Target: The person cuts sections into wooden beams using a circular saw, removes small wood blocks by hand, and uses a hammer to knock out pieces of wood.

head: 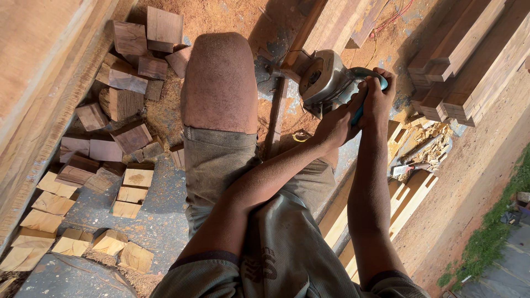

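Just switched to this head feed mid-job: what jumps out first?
Both hands, the left hand and the right hand, clamp a grey power saw with a teal handle at upper centre, its body resting on a long timber. A dusty bare knee fills the middle. On the left, offcut wood blocks lie scattered over sawdust; stacked planks sit upper right.

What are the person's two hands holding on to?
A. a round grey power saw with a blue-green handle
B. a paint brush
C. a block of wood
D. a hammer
A: both the left hand and the right hand wrap the blue-green handle of the grey power saw, which sits on a long wooden plank; the cut wood blocks lie untouched on the ground to the side.
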